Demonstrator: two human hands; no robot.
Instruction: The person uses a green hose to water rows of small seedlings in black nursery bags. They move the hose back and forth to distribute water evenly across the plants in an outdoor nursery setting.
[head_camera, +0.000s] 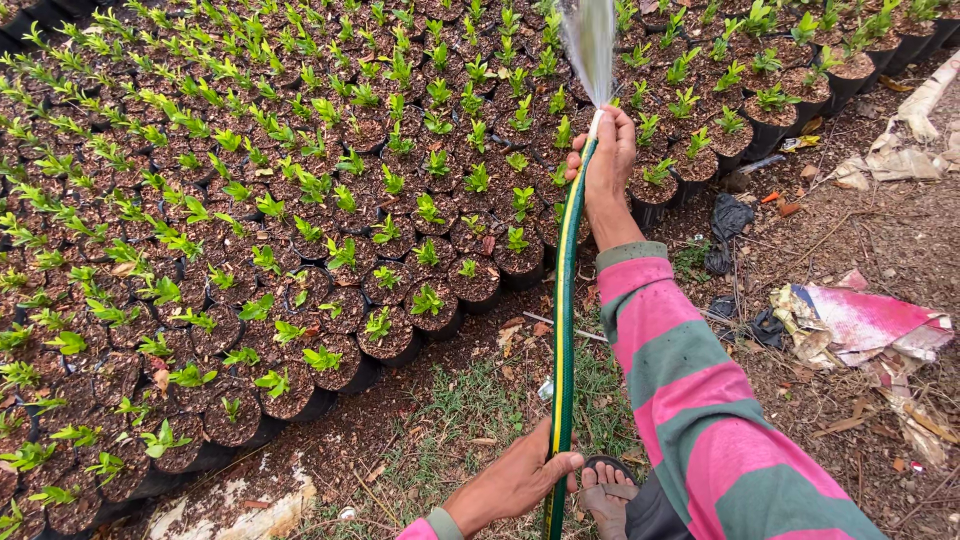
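A green garden hose (563, 300) with a yellow stripe runs from the bottom of the view up to my right hand (606, 160), which grips its end. A fan of water (589, 45) sprays from the hose end over rows of small green seedlings (300, 200) in black soil-filled bags. My left hand (515, 482) holds the hose lower down, near my sandalled foot (605, 492). My right arm wears a pink and grey-green striped sleeve (690, 390).
The bagged seedlings fill the left and top of the view. Bare ground with grass patches and dry leaves lies along the bed's edge. Torn pink and white plastic sacking (860, 325), black plastic scraps (728, 218) and litter lie on the right.
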